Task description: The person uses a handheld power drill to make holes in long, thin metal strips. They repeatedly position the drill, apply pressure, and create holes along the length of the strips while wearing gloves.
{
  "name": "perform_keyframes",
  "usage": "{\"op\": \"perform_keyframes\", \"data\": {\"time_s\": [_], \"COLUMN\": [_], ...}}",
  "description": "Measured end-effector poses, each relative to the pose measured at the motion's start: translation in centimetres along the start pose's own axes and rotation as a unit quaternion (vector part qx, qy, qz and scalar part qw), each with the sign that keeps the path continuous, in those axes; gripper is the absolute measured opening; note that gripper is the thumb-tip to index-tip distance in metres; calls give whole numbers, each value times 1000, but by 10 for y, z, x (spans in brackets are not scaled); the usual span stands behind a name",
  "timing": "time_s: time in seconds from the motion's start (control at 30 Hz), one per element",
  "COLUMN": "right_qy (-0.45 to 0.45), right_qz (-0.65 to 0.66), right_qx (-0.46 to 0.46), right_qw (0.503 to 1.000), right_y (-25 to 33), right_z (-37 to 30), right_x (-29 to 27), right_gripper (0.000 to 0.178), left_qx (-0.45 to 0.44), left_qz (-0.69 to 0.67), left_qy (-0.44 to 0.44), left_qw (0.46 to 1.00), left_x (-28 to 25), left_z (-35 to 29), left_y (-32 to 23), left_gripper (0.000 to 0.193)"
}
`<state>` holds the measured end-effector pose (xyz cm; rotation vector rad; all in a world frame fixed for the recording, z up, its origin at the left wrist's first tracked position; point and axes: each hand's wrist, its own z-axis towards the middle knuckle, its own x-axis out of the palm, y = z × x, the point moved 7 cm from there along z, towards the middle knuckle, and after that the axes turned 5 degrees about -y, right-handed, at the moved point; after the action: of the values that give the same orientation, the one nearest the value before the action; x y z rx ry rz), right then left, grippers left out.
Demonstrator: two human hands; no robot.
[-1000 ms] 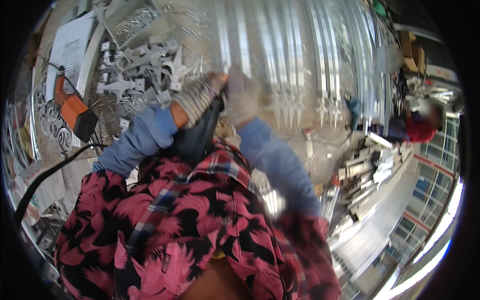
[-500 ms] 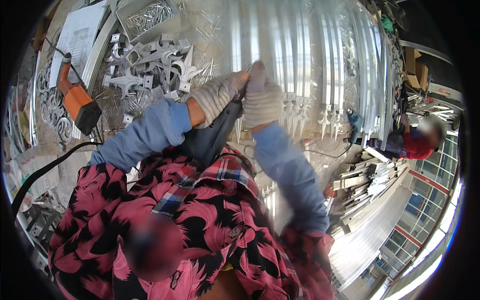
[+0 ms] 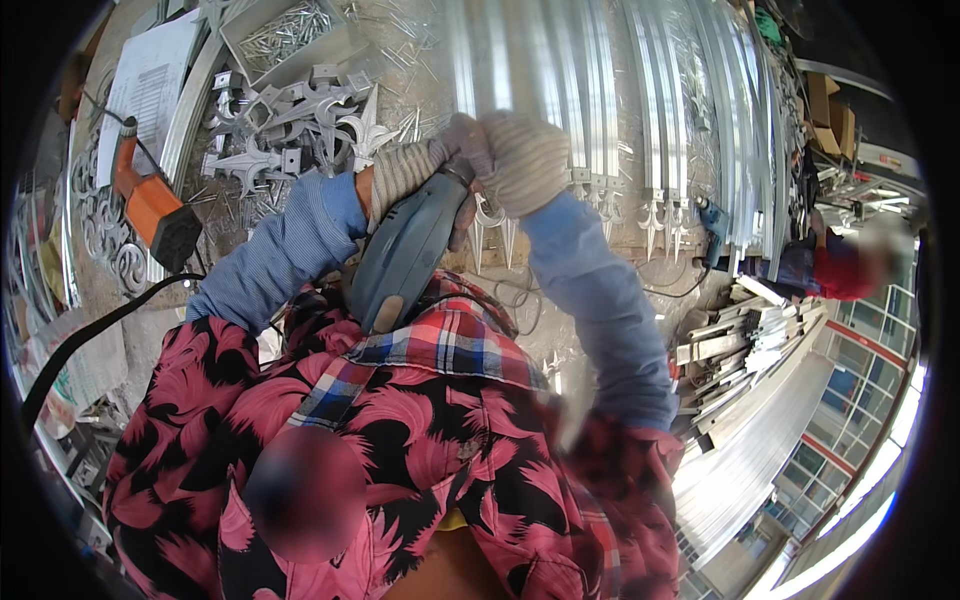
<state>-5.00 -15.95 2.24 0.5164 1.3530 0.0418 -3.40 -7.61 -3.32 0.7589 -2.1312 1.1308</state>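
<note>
Left of the fingers, heaped spearheads block the way; right and beyond, long bars crowd in. Between them, 1 narrow strip of tabletop looks passable, though blur leaves that uncertain. Bodyward, the power tool obstructs.

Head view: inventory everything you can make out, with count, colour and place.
Power tool: one, blue-grey, at hands
Orange-bodied power tool: one, orange-black, left
Drill: one, blue, right
Open box: one, grey, top left
Pin-like fasteners: many, silver, box and table
Finials: many, silver, below box
Scroll pieces: several, grey, far left
Sheet: one, white, upper left
Spear-tipped bars: many, silver, centre to right
Metal offcuts: many, silver, right
Cable: one, black, lower left
Co-worker: one, red top, far right
Left hand: one, pale striped glove, tool's nose
Right hand: one, pale striped glove, tool's nose
Sleeves: two, blue
Shirt: one, pink-black, bottom
</note>
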Motion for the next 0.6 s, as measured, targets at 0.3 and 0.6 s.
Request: {"op": "perform_keyframes", "data": {"time_s": [0.3,0.6], "right_qy": [-221,63], "right_qz": [289,655], "right_qx": [93,518], "right_qw": [927,546], "right_y": [1,11], "right_z": [-38,-79], "right_x": [-29,10], "right_gripper": [49,55], "left_qx": [35,50], "left_qz": [19,112], "left_qy": [-33,-128], "left_qw": [999,984], "left_x": [4,4], "left_z": [-11,-16], "left_y": [-8,-17], "left_gripper": [54,56]}}
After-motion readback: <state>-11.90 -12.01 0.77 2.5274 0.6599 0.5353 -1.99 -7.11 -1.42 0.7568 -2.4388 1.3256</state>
